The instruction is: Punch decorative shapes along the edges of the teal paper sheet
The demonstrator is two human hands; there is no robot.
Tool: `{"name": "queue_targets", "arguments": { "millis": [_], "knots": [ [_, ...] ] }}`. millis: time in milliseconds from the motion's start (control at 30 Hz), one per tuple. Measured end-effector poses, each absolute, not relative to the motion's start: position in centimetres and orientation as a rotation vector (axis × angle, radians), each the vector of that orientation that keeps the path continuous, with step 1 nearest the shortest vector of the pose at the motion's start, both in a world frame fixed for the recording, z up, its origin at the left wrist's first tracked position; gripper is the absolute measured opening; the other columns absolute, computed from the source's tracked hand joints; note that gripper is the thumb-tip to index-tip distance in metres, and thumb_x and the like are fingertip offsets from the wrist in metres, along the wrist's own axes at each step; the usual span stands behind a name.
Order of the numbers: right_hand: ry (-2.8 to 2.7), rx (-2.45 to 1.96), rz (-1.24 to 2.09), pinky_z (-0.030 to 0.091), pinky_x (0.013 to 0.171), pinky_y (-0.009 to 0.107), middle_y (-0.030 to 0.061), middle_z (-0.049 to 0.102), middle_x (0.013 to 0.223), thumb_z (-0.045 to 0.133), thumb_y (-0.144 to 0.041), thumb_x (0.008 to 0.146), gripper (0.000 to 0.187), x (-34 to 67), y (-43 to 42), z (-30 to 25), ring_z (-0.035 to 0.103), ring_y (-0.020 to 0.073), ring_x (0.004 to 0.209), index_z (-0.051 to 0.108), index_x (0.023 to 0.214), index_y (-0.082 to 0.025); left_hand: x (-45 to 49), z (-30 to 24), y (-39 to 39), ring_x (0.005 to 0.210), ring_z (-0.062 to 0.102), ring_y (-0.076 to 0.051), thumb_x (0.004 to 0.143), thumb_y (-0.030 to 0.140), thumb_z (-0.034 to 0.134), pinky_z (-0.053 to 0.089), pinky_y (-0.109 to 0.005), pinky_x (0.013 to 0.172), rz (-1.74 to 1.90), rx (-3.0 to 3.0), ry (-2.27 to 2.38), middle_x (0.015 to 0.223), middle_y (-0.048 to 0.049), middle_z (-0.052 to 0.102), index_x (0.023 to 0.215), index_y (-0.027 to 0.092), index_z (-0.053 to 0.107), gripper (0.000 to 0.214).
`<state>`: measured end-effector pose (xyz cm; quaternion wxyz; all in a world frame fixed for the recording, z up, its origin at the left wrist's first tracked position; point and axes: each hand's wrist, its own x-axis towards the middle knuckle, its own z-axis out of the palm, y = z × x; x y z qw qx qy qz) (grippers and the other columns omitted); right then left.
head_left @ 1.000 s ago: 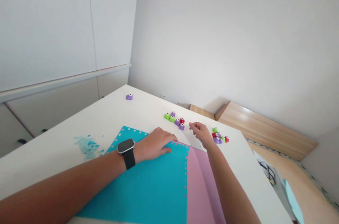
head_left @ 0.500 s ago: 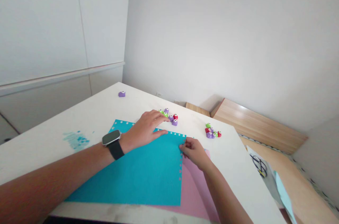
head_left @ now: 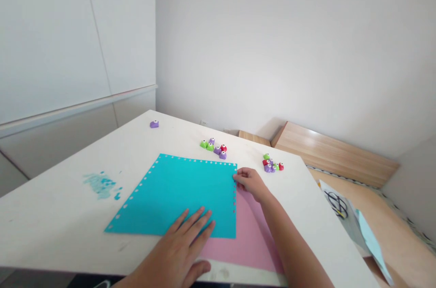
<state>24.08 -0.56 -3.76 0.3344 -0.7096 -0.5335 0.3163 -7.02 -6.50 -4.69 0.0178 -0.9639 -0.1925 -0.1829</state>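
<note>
- Here the left hand [head_left: 182,249] lies flat and open, palm down and fingers spread, on the near edge of the teal sheet [head_left: 180,192]. It grasps nothing and only presses on the paper.
- The right hand [head_left: 251,182] sits at the sheet's far right corner, fingers curled in and pinched on that corner.
- The teal sheet lies flat on the white table [head_left: 68,215], with small punched holes along its far, left and right edges.
- A pink sheet [head_left: 252,238] lies under it, showing to the right and along the near edge.
- Small coloured punches stand beyond the sheets. The first cluster [head_left: 214,146] is just past the far edge and the second cluster [head_left: 272,165] is near the right hand. A single purple punch [head_left: 154,124] sits well apart to the left.
- A teal smudge [head_left: 100,183] marks the table left of the sheet.
</note>
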Motion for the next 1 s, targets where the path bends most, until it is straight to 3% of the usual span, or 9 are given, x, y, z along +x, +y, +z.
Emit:
{"name": "queue_targets", "arguments": {
  "millis": [100, 167, 267, 467, 700, 867, 1000],
  "knots": [
    [-1.328, -2.054, 0.515, 0.047, 0.068, 0.029, 0.0071, 0.07, 0.09, 0.055, -0.041, 0.086, 0.027, 27.1, 0.0, -2.6, 0.064, 0.0191, 0.079, 0.066, 0.097, -0.018, -6.8, -5.4, -6.8, 0.137, 0.044, -0.029, 0.096, 0.053, 0.048, 0.037, -0.045, 0.11, -0.568, -2.997, -0.611, 0.155, -0.0049, 0.041, 0.154, 0.03, 0.028, 0.066],
    [-1.261, -2.201, 0.299, 0.045, 0.084, 0.034, 0.012, 0.068, 0.106, 0.055, -0.034, 0.087, 0.026, 29.7, 0.1, -1.6, 0.062, 0.0242, 0.1, 0.066, 0.104, -0.018, -6.6, -5.2, -7.0, 0.135, 0.047, -0.03, 0.096, 0.054, 0.048, 0.039, -0.047, 0.108, -0.533, -3.021, -0.62, 0.154, -0.0055, 0.042, 0.154, 0.031, 0.028, 0.065],
    [-1.182, -2.393, 0.099, 0.04, 0.093, 0.039, 0.0169, 0.064, 0.115, 0.057, -0.031, 0.085, 0.028, 32.8, -0.3, -0.7, 0.057, 0.0298, 0.112, 0.067, 0.106, -0.017, -6.3, -4.4, -7.1, 0.132, 0.051, -0.032, 0.095, 0.054, 0.05, 0.043, -0.049, 0.104, -0.465, -3.079, -0.656, 0.15, -0.006, 0.046, 0.15, 0.032, 0.036, 0.062],
    [-1.156, -2.586, -0.028, 0.041, 0.093, 0.04, 0.0207, 0.061, 0.119, 0.067, -0.039, 0.079, 0.036, 33.9, -0.7, -1.3, 0.056, 0.0333, 0.115, 0.068, 0.105, -0.014, -5.0, -3.1, -5.9, 0.133, 0.049, -0.035, 0.094, 0.049, 0.054, 0.042, -0.056, 0.105, -0.441, -3.148, -0.93, 0.149, -0.0082, 0.049, 0.141, 0.033, 0.051, 0.05],
    [-1.227, -2.483, -0.07, 0.044, 0.09, 0.038, 0.0189, 0.066, 0.11, 0.057, -0.034, 0.087, 0.031, 31.8, -1.5, -0.2, 0.061, 0.0294, 0.107, 0.064, 0.108, -0.013, -3.8, -3.2, -4.8, 0.141, 0.037, -0.035, 0.086, 0.062, 0.058, 0.032, -0.059, 0.113, -0.484, -3.18, -0.981, 0.155, -0.0126, 0.039, 0.15, 0.028, 0.039, 0.075],
    [-1.32, -2.263, 0.038, 0.051, 0.071, 0.029, 0.0059, 0.07, 0.102, 0.05, -0.042, 0.091, 0.028, 27.6, -7.0, 0.7, 0.067, 0.0185, 0.082, 0.06, 0.108, -0.021, -2.8, -4.1, -4.7, 0.13, 0.053, -0.035, 0.089, 0.048, 0.063, 0.045, -0.055, 0.105, -0.419, -3.084, -1.033, 0.143, -0.0171, 0.054, 0.141, 0.022, 0.053, 0.059],
    [-1.394, -1.948, 0.443, 0.05, 0.062, 0.029, 0.0033, 0.07, 0.093, 0.057, -0.034, 0.087, 0.021, 23.2, -12.6, -0.2, 0.066, 0.0185, 0.075, 0.063, 0.105, -0.024, -2.5, -5.3, -5.3, 0.12, 0.062, -0.033, 0.093, 0.024, 0.059, 0.053, -0.049, 0.097, -0.445, -3.081, -0.841, 0.134, -0.0155, 0.063, 0.128, 0.022, 0.064, 0.035]
  ]
}}
